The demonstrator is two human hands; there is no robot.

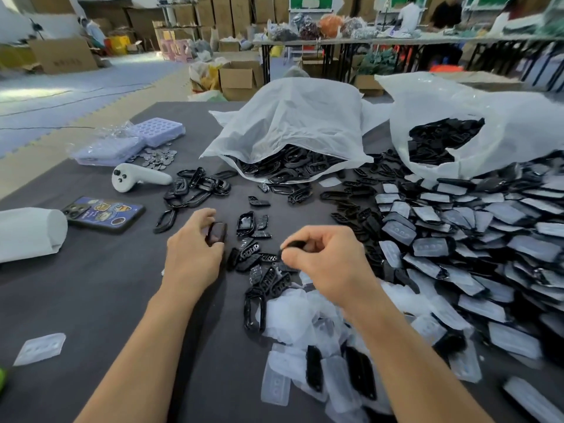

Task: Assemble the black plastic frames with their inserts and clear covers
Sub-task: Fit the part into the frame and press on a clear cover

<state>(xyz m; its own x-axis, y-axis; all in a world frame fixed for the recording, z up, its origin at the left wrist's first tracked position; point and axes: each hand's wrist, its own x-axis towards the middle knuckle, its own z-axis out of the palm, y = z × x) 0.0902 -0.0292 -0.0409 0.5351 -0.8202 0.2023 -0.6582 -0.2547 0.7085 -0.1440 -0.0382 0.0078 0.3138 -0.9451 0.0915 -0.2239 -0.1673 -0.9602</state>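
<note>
My left hand point(192, 245) grips a black plastic frame point(217, 233) upright just above the dark table. My right hand point(323, 254) pinches a small black insert point(294, 245) between thumb and fingers, a short way right of the frame. Between and below the hands lie loose black inserts point(262, 270) and a single frame point(254, 309). Clear covers point(293, 319) are heaped under my right wrist. Assembled pieces with clear covers point(457, 239) are piled at the right.
Two white bags point(293, 123) point(488, 117) spill black frames at the back. More frames point(195, 187) lie left of centre. A white controller point(137, 177), a phone point(103, 213), a white roll point(30, 233), coin cells point(157, 157) and one clear cover point(39, 348) sit at the left.
</note>
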